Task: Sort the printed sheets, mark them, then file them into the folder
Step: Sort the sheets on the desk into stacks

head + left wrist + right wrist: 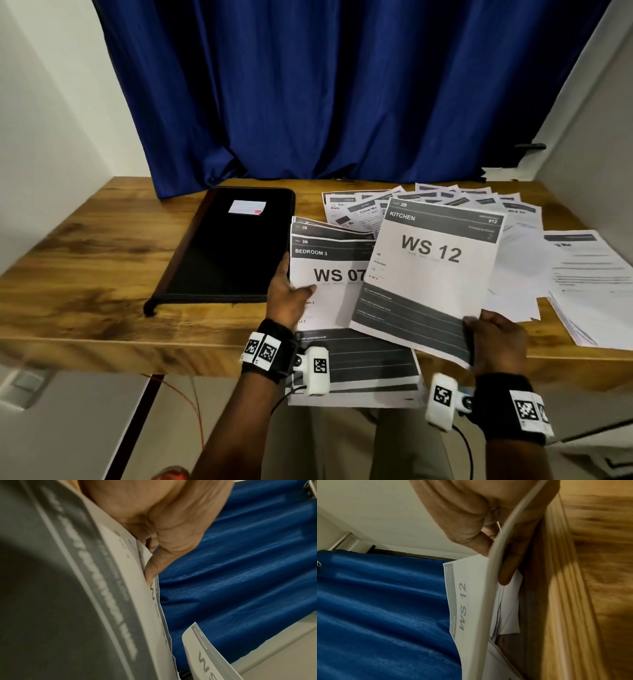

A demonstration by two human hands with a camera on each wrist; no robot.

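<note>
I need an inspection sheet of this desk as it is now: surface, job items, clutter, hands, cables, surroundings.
Surface: wooden desk, bare on its left part.
Job's things: closed black folder lying flat; WS 12 sheet lifted; WS 07 stack overhanging the desk's front edge; loose sheets fanned out at right.
Clutter: nothing seen.
Hands: left hand grips the WS 07 stack; right hand pinches the WS 12 sheet's lower corner.
Cables: thin black wires from wrist cameras; red wire under the desk.
Surroundings: blue curtain behind, pale walls at the sides.

free: desk left | blocked: folder centre, loose sheets right
</note>
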